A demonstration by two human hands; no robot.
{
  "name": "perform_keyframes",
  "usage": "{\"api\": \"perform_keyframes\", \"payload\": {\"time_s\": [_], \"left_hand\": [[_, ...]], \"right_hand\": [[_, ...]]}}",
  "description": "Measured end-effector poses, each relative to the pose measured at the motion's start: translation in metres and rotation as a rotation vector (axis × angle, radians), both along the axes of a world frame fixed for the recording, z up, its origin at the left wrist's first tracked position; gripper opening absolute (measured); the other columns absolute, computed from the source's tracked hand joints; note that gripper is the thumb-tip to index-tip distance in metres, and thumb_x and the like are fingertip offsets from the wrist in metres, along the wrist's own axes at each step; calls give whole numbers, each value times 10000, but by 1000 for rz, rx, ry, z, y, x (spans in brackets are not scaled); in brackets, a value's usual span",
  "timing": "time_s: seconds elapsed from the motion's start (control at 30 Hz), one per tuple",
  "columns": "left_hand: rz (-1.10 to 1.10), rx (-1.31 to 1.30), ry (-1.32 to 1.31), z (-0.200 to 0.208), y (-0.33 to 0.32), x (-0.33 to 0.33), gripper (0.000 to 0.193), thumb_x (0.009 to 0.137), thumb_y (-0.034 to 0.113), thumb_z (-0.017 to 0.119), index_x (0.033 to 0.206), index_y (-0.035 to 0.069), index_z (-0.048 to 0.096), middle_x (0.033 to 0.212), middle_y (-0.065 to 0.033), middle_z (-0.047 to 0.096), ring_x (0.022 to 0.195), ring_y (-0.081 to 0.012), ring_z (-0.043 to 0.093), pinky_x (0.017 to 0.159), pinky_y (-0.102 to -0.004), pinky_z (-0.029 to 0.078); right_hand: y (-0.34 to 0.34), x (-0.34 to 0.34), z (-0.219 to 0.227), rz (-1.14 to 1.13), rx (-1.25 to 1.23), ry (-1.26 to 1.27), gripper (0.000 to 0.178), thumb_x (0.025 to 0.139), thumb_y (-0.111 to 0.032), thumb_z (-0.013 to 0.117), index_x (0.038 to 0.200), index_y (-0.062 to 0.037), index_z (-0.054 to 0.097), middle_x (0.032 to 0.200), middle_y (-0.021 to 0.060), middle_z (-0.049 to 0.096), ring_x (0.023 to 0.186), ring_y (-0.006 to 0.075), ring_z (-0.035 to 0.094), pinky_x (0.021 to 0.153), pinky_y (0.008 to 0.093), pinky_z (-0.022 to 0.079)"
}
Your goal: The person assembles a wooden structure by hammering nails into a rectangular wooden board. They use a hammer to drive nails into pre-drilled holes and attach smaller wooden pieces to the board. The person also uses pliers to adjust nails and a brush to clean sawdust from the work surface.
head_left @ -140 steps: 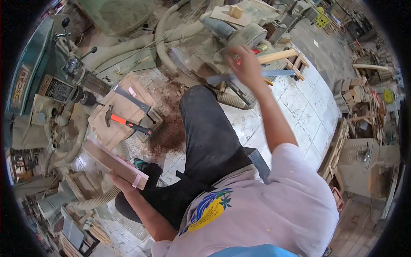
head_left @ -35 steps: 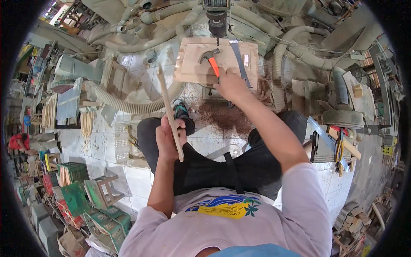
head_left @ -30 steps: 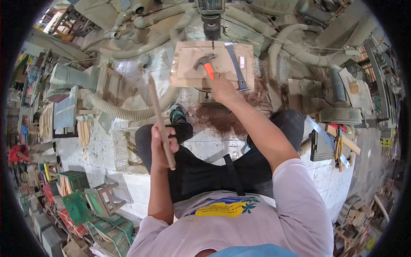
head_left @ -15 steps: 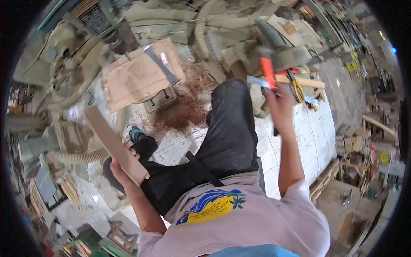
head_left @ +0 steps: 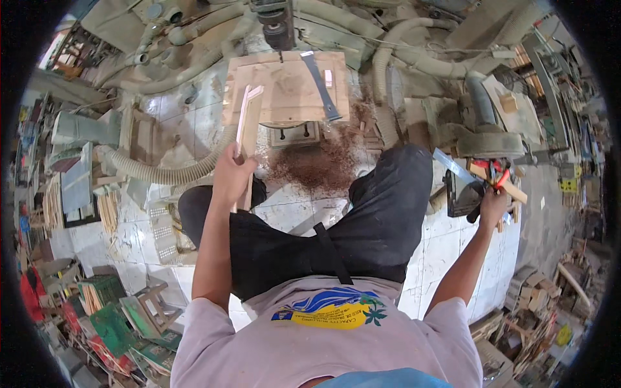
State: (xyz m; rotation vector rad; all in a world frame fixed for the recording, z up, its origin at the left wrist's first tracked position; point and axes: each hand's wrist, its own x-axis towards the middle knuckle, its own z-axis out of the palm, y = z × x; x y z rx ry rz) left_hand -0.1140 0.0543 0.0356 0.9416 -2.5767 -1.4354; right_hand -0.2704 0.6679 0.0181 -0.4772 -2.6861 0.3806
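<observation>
My left hand [head_left: 240,165] is closed round a narrow piece of wood [head_left: 254,126], held nearly upright, its notched upper end in front of a wooden board [head_left: 278,77]. Far over to the right, my right hand [head_left: 494,205] is closed on a hand tool with an orange part [head_left: 502,179] and a dark end [head_left: 474,214]; its exact kind is unclear. Around that hand lie a flat metal blade or rule [head_left: 454,166], a light wood strip [head_left: 515,191] and other tools, partly hidden. A dark metal bar [head_left: 321,87] rests on the board.
A drill press spindle [head_left: 278,32] hangs over the board. Reddish shavings [head_left: 310,166] cover the floor before it. Ribbed hoses [head_left: 155,169] run at left and behind. Crates and wood frames [head_left: 152,310] stand at lower left, wood offcuts [head_left: 533,294] at lower right.
My right hand has moved down and outward to the tools at the right. My left hand has lifted the piece of wood, turning it more upright before the board. The view has swung left.
</observation>
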Motion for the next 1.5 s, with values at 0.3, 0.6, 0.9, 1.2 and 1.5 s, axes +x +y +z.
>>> {"api": "perform_keyframes", "payload": {"time_s": [0.3, 0.6, 0.9, 1.2, 1.5], "left_hand": [[-151, -643, -201, -56, -38, -91, 679, 762, 335, 749, 1281, -42, 525, 1264, -260, 552, 1209, -399, 521, 986, -470, 471], [-373, -931, 4, -48, 15, -126, 809, 777, 243, 751, 1484, 92, 387, 1468, -173, 399, 1361, -345, 399, 1087, -544, 352], [-1233, -998, 354, -80, 53, -210, 570, 841, 279, 731, 1364, 151, 545, 1489, -117, 426, 1423, -296, 354, 1175, -475, 295], [-1359, -795, 747, -109, 109, -181, 437, 810, 116, 685, 1242, 106, 619, 1063, -70, 590, 1020, -266, 573, 961, -412, 423], [-1260, -534, 810, -91, 194, -172, 171, 800, 92, 645, 970, 98, 631, 875, -77, 526, 881, -281, 571, 786, -410, 413]], "right_hand": [[4, 5, 2, -26, 32, -54, 467, 892, -282, 652, 1259, 5, 609, 1172, 269, 640, 1070, 444, 622, 914, 489, 480], [-18, 22, 17, -59, 92, -176, 665, 833, -317, 754, 1362, -44, 460, 1236, 356, 535, 1161, 507, 530, 990, 533, 445], [-2, 54, 29, 69, -238, 252, 579, 904, -5, 577, 1462, -19, 424, 1115, 191, 627, 866, 289, 651, 737, 393, 520], [-122, 112, 114, 123, -760, 305, 552, 944, 22, 517, 1485, -9, 413, 1127, 79, 576, 644, 42, 491, 514, 196, 407], [-189, 123, 119, 255, -989, 262, 543, 946, -5, 556, 1475, -35, 435, 1005, 44, 576, 576, 33, 477, 457, 176, 391]]}}
